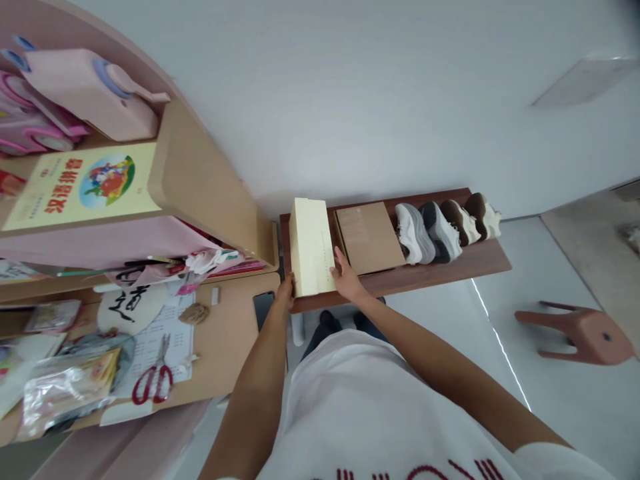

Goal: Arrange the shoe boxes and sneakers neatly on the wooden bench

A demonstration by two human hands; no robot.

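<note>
A long cream-coloured cardboard box (313,247) rests at the left end of a dark brown wooden shelf (430,270) against the wall. My left hand (287,291) presses on the box's left side near its front corner, its fingers partly hidden. On the opposite side, my right hand (344,277) has its thumb and fingers against the box's right edge, so the box is gripped between both hands. A brown cardboard box (371,238) lies just right of my right hand. Past it stand white-and-grey sneakers (415,233) and brown-and-cream shoes (461,222).
To the left is a desk (233,320) with a phone (263,307), red-handled scissors (156,373), papers and plastic packets. Above it, a shelf unit (200,167) holds a book (83,183) and a pink container (95,93). A reddish-brown stool (583,333) is on the floor at right.
</note>
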